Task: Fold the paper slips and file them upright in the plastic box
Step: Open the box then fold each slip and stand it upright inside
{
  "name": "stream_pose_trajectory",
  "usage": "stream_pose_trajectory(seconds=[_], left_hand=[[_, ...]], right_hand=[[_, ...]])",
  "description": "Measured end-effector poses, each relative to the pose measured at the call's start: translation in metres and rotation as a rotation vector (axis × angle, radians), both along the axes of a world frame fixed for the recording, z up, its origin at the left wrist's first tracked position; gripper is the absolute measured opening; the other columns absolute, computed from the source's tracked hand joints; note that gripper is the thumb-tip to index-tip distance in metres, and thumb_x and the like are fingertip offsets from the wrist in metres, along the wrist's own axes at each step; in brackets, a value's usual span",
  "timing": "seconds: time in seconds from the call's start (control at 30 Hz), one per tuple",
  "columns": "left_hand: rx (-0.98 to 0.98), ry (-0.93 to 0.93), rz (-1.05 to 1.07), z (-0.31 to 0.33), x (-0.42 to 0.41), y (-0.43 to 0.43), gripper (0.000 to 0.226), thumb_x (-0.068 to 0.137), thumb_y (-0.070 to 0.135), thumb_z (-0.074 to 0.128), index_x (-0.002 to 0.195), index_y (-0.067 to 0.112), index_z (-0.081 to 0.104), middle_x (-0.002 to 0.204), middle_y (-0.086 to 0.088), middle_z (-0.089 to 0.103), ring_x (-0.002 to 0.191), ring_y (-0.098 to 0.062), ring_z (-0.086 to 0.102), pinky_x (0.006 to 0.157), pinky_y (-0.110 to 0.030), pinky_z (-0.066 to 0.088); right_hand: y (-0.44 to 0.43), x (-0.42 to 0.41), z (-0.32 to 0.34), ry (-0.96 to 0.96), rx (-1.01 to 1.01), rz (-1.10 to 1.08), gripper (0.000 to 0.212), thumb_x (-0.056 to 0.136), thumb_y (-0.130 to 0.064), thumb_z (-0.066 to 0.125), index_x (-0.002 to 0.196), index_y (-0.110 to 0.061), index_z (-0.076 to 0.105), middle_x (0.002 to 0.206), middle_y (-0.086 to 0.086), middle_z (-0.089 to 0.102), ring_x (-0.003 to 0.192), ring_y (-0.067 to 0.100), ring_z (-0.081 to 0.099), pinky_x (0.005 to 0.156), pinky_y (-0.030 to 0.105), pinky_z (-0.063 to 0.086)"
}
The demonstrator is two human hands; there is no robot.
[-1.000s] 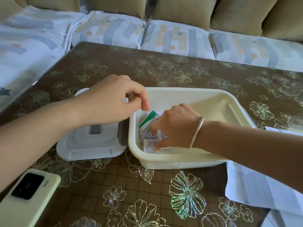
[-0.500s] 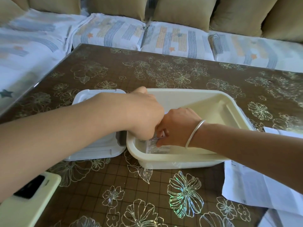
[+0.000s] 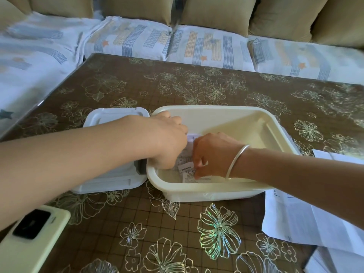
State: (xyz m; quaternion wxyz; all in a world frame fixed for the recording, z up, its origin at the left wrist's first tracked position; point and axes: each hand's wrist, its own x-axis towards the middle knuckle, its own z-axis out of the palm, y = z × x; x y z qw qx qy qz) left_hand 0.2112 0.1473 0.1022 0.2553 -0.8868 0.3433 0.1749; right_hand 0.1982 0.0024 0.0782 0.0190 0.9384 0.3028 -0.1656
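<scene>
Left hand [image 3: 169,142] leaving lid [image 3: 110,119], now dipping into left end of plastic box [image 3: 216,110]. You are keeping right hand [image 3: 214,154] on paper slips [image 3: 187,168] in box's near-left corner, fingers curled, thumb pinching printed edge. Left fingertips hidden: cannot tell grip. Slips seemingly leaning; you are probably squaring stack upright. Unfolded sheets [image 3: 315,213] waiting at right edge of table [image 3: 197,85].

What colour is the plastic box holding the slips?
The plastic box is cream, clearest in the head view; the right hand pinches paper slips inside it.
</scene>
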Motion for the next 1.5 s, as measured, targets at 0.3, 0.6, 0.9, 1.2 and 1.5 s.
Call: stream_pose_trajectory(seconds=[0.3,0.6,0.9,1.2,1.5], left_hand=[[-0.107,0.119,0.076,0.009,-0.005,0.003,0.019,0.097,0.025,0.042,0.092,0.022,0.061,0.128,0.006,0.043,0.083,-0.019,0.054,0.085,-0.042,0.050],[-0.083,0.149,0.034,0.009,-0.002,0.006,0.026,0.095,0.023,0.042,0.073,0.018,0.056,0.077,0.001,0.057,0.073,-0.020,0.054,0.076,-0.036,0.051],[-0.776,-0.176,0.013,0.043,0.000,0.052,0.047,0.080,0.031,0.033,0.104,0.034,0.074,0.105,0.017,0.069,0.099,-0.006,0.054,0.085,-0.024,0.035],[-0.800,-0.124,0.086,0.035,-0.011,0.070,0.030,0.094,0.020,0.050,0.101,0.036,0.074,0.098,0.021,0.068,0.094,-0.004,0.051,0.083,-0.027,0.038],[-0.817,-0.071,0.104,0.038,-0.017,0.063,0.031,0.094,0.018,0.050,0.101,0.036,0.074,0.089,0.031,0.058,0.092,0.002,0.055,0.083,-0.021,0.036]], right_hand=[[0.006,0.004,-0.002,-0.092,-0.048,0.010,0.027,0.085,-0.044,0.067,0.105,-0.031,0.056,0.102,-0.004,0.065,0.098,0.024,0.061,0.080,0.032,0.048],[0.008,0.003,-0.004,-0.065,0.043,0.008,0.015,0.083,-0.039,0.070,0.096,-0.032,0.066,0.103,-0.007,0.063,0.095,0.020,0.061,0.074,0.028,0.045],[0.017,0.008,-0.007,-0.160,0.050,0.019,0.022,0.082,-0.047,0.068,0.096,-0.032,0.061,0.089,-0.011,0.055,0.083,0.019,0.054,0.070,0.028,0.040],[0.023,0.013,-0.001,-0.154,0.052,0.015,0.033,0.078,-0.054,0.069,0.096,-0.032,0.053,0.080,-0.013,0.053,0.077,0.016,0.049,0.069,0.027,0.035],[0.013,0.008,0.002,-0.116,0.039,0.044,0.067,0.070,-0.068,0.068,0.122,-0.034,0.042,0.073,-0.015,0.047,0.078,0.017,0.053,0.066,0.030,0.038]])
